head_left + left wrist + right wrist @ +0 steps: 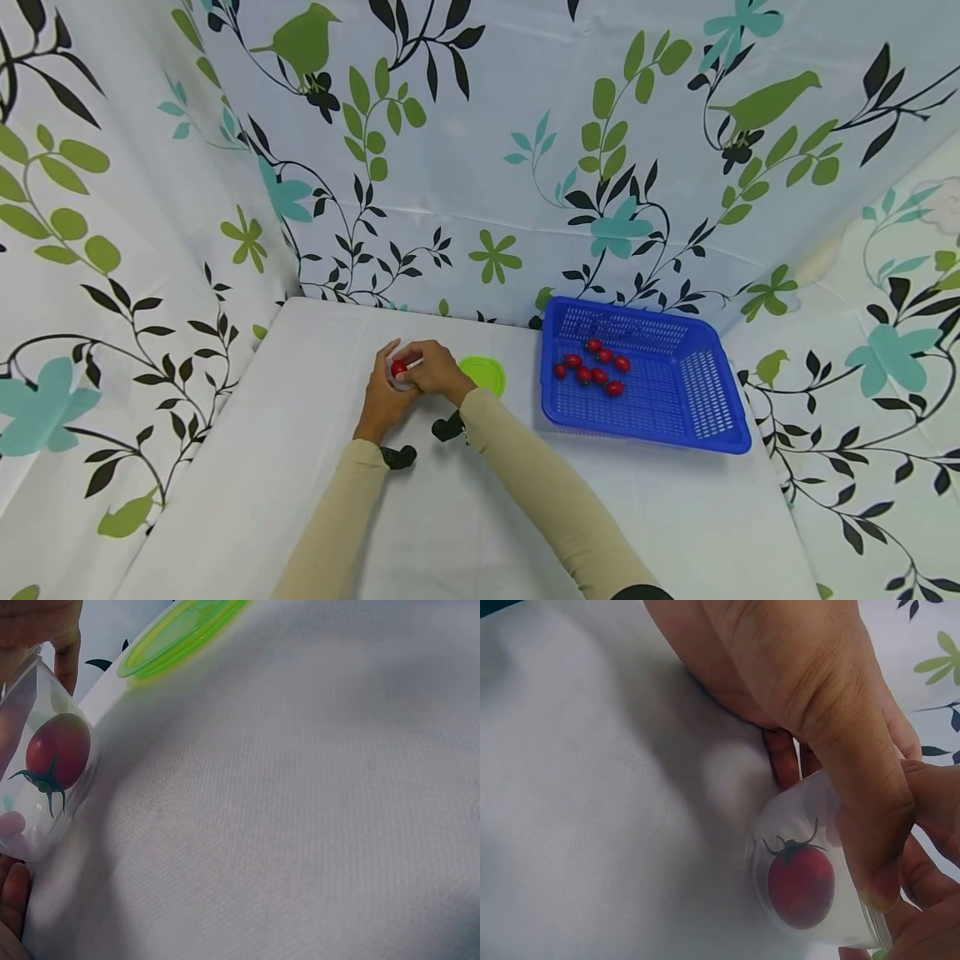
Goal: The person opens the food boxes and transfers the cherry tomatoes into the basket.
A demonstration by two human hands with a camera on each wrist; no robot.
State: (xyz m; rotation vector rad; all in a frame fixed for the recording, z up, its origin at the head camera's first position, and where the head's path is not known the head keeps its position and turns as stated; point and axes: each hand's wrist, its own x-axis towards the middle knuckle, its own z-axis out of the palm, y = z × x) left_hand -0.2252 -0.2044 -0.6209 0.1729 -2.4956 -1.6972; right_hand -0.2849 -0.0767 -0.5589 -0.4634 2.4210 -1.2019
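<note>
A small clear plastic cup (pixel 784 806) is held between both hands, tilted in the wrist views. My left hand (pixel 384 398) grips it from the left, fingers curled around its side. From the right, my right hand (pixel 437 368) reaches over it, its thumb on the rim in the right wrist view. Inside the cup lies a red cherry tomato (pixel 801 889) with a green stem, visible through the wall. The left wrist view shows this tomato (pixel 60 746) and a second reddish shape, partly hidden. Just right of the hands, a bright green round lid (pixel 486 373) lies on the table.
A blue plastic basket (pixel 645 425) with several cherry tomatoes (pixel 598 377) stands at the back right of the white-covered table (pixel 465 533). Patterned cloth (pixel 480 200) hangs behind the table and along both sides.
</note>
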